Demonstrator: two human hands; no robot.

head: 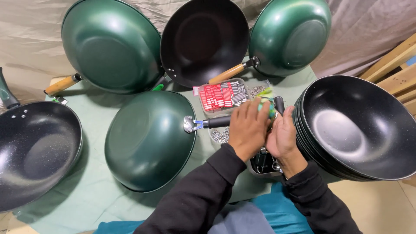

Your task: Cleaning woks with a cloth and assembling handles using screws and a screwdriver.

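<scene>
"Where was the green pan [149, 141]?"

"Upside down on the bench [86, 186], just left of both hands. The left hand [248, 128] was closed around its black handle [216, 121]. The right hand [282, 138] pinched a green tool [269, 108] beside it."

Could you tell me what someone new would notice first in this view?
Probably the ring of woks: an upturned green wok at centre, two more green ones behind, and a stack of black woks on the right. Next, the left hand and right hand, together over a green-and-yellow item beside a clear tray of red pieces.
</scene>
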